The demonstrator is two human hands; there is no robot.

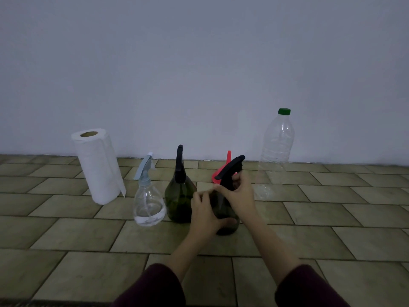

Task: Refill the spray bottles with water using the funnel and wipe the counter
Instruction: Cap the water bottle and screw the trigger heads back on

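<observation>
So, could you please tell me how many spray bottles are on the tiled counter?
3: a clear spray bottle with pale-blue trigger leftmost, a dark-green black-trigger one in the middle, another held in both hands on the right.

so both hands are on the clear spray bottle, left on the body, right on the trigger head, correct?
Not the clear one. The head view shows both hands on the dark spray bottle nearest the person: left hand on the body, right hand on the trigger head. The clear spray bottle stands untouched.

No legible text, label, brand, number or sign anywhere in view; bottles, paper roll, wall and tiles all appear unmarked in this dim light.
</observation>
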